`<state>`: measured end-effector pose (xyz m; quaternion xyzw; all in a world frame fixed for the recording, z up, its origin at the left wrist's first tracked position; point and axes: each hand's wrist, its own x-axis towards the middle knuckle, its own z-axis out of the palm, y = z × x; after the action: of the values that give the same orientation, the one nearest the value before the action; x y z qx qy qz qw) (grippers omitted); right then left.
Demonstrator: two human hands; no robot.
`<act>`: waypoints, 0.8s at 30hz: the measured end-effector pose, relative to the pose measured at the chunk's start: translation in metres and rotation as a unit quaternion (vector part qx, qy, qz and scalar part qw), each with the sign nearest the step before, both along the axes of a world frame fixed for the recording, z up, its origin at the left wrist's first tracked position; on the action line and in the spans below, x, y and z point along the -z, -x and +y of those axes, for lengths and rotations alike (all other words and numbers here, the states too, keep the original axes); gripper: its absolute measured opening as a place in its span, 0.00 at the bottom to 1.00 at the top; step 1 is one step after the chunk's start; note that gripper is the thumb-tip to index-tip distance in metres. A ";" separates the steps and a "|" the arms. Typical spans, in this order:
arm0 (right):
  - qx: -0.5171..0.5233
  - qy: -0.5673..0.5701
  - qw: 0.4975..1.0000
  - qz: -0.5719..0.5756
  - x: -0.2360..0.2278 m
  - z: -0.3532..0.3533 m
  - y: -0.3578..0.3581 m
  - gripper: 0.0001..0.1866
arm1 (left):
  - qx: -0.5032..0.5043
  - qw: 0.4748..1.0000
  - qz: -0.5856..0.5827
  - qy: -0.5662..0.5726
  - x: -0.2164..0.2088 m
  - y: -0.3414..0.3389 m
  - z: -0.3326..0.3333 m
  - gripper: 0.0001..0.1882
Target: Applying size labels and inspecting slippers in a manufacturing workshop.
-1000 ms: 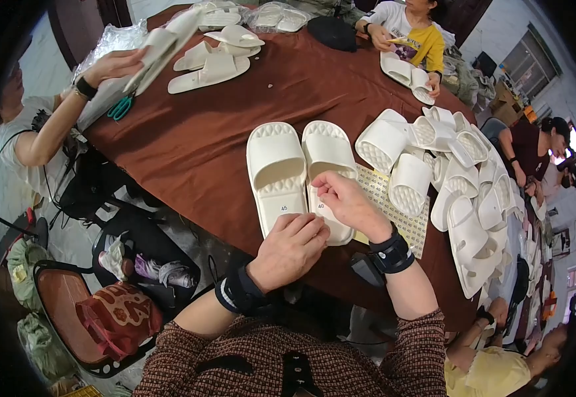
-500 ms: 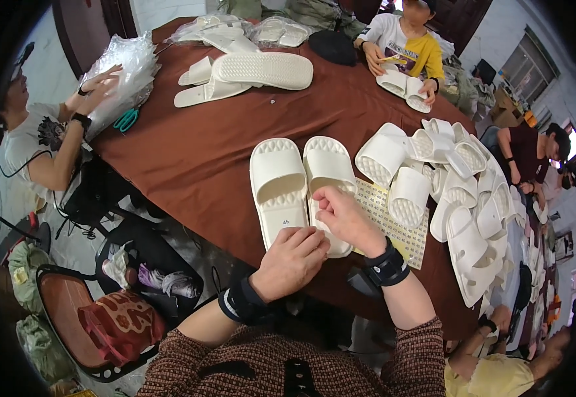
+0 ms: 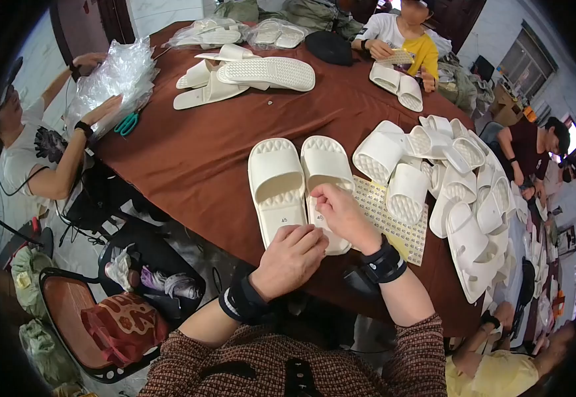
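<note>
A pair of white slide slippers stands side by side on the brown cloth, toes away from me. The left slipper (image 3: 276,165) has a small printed mark on its insole. A similar small label (image 3: 319,217) shows on the insole of the right slipper (image 3: 327,159), beside my fingertips. My left hand (image 3: 292,259) is closed over the heel end of the pair, its fingers together. My right hand (image 3: 346,217) is curled in a pinch above the right slipper's insole; what its fingertips hold, if anything, is hidden. A yellow sheet of small printed stickers (image 3: 399,228) lies right of the pair.
A heap of white slippers (image 3: 463,178) covers the table's right side, partly over the sheet. More slippers (image 3: 268,71) lie at the back. Co-workers sit around the brown-covered table (image 3: 188,155); one handles clear plastic bags (image 3: 112,83) by teal scissors (image 3: 127,124). A chair (image 3: 69,311) stands lower left.
My right hand has shifted slightly, and the label on the right slipper now shows. My left hand stays put. The co-worker at left has spread both arms around the plastic bags.
</note>
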<state>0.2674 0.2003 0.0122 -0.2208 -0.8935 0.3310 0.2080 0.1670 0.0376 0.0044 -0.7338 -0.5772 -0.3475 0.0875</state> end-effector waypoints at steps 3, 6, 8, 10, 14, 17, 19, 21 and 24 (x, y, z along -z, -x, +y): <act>-0.001 0.056 0.998 0.016 0.001 0.004 -0.001 0.10 | 0.002 1.000 -0.005 -0.001 0.000 0.000 0.000 0.16; -0.012 0.100 0.995 0.012 -0.003 0.008 -0.004 0.12 | 0.002 1.000 -0.002 0.004 -0.001 0.000 -0.001 0.16; -0.025 0.127 0.992 0.002 -0.010 0.005 -0.005 0.12 | -0.001 1.000 -0.001 0.008 -0.001 0.001 -0.002 0.16; -0.045 0.110 0.991 -0.054 -0.019 0.002 -0.005 0.16 | -0.001 1.000 0.001 0.010 -0.001 0.001 -0.002 0.16; -0.062 0.016 0.998 -0.030 -0.013 0.001 -0.009 0.16 | 0.001 1.000 0.000 0.014 -0.002 0.000 -0.001 0.15; -0.056 0.021 0.998 -0.033 -0.011 -0.001 -0.009 0.19 | 0.000 1.000 -0.002 0.014 -0.002 -0.001 -0.001 0.15; -0.059 0.002 0.998 -0.028 -0.011 -0.004 -0.009 0.19 | -0.002 1.000 -0.003 0.015 -0.002 -0.001 0.000 0.15; -0.076 0.034 0.996 -0.034 -0.013 0.000 -0.011 0.21 | 0.000 1.000 0.009 -0.003 -0.002 0.000 -0.001 0.15; -0.098 0.109 0.989 -0.034 -0.017 0.005 -0.018 0.24 | 0.006 1.000 -0.007 0.011 -0.002 0.000 -0.002 0.16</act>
<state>0.2851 0.2058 0.0291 -0.1647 -0.8760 0.4376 0.1183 0.1674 0.0351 0.0065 -0.7359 -0.5768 -0.3468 0.0735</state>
